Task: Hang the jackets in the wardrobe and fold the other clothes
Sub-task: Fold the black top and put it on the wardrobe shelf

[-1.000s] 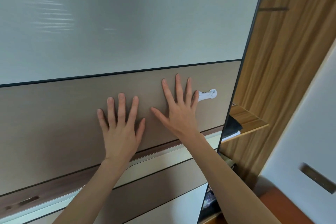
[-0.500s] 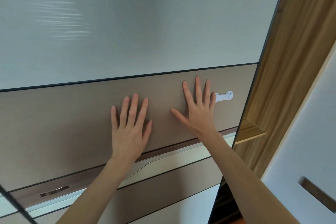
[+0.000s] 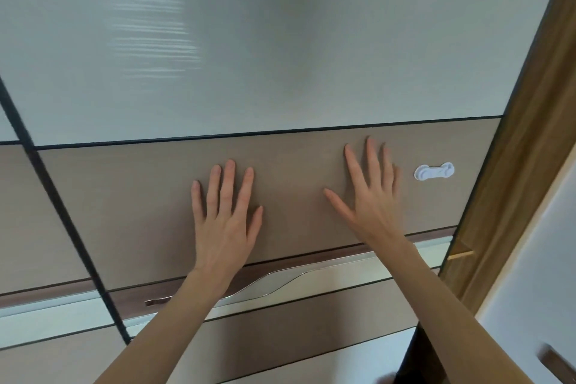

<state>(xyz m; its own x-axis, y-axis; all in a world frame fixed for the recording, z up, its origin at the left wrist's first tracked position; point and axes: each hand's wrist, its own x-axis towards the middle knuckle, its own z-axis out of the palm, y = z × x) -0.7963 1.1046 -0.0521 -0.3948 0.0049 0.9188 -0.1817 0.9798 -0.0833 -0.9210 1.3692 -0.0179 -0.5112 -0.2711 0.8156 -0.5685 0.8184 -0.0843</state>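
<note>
Your left hand (image 3: pixel 223 221) lies flat, fingers straight and slightly spread, pointing up. Your right hand (image 3: pixel 372 199) lies flat just beside it and a little higher, thumb angled out toward the left hand. Both bare forearms extend up from below.

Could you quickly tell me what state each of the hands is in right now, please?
Left hand: open, flat against the brown door panel, holding nothing.
Right hand: open, flat against the same panel, holding nothing.
</note>
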